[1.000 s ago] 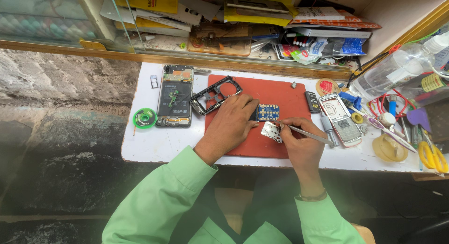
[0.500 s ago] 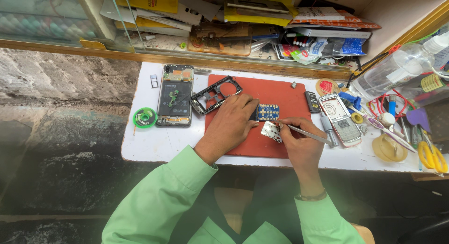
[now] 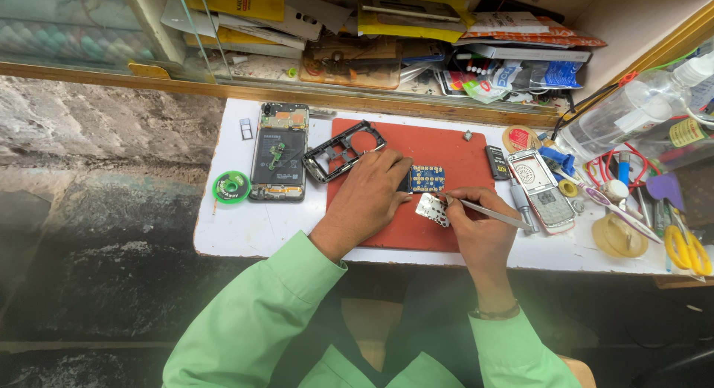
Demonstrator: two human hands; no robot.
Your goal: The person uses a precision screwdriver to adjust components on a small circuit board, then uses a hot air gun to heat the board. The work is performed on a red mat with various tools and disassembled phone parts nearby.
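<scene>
Head view. The left hand lies flat on the red mat, fingers pinning a small blue circuit board whose left edge is hidden beneath them. At its four o'clock, the right hand pinches a thin metal tool and a small white part, partly covered by the fingers. At nine o'clock an opened phone lies near the table's left edge. Clutter crowds the right; scissors are cut off there.
</scene>
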